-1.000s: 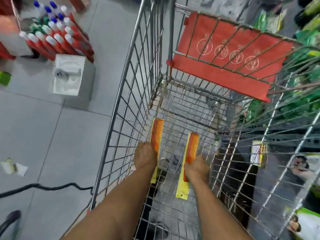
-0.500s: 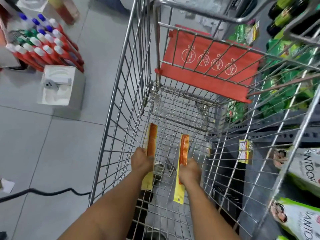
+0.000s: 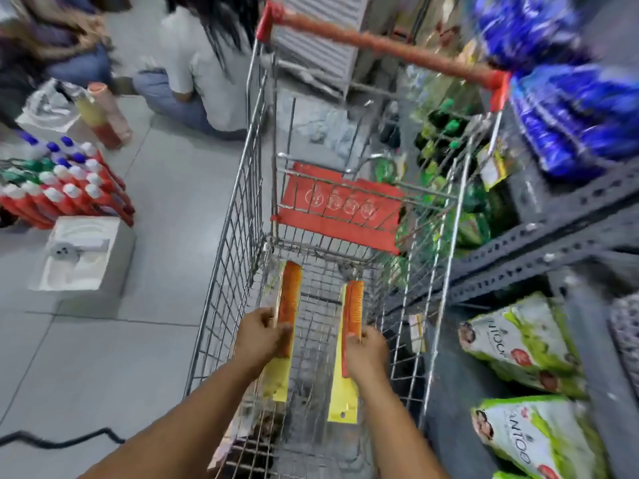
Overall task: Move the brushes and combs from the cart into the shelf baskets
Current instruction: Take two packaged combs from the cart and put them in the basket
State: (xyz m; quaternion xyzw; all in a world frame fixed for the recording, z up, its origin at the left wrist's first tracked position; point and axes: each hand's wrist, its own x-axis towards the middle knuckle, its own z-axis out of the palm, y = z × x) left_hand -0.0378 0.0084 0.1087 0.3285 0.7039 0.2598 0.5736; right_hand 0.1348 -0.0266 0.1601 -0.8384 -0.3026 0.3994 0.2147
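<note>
Both my hands are inside the wire shopping cart [image 3: 224, 257]. My left hand [image 3: 257, 337] grips an orange comb [image 3: 289, 293] on a yellow backing card. My right hand [image 3: 367, 350] grips a second orange comb [image 3: 353, 307], also on a yellow card whose lower end hangs below my wrist. Both combs point away from me, held side by side above the cart's mesh floor. No shelf basket shows clearly; a grey mesh edge [image 3: 626, 337] appears at the far right.
A metal shelf [image 3: 539, 243] with green and white pouches [image 3: 518, 344] and blue packs [image 3: 560, 108] stands to the right. On the floor at left are red bottles [image 3: 65, 191], a white box [image 3: 83, 254] and a black cable [image 3: 58, 440]. People sit beyond the cart.
Both hands have lifted the combs slightly higher in the cart. The camera has tilted up, bringing the cart's red handle, the upper shelf and the seated people into view.
</note>
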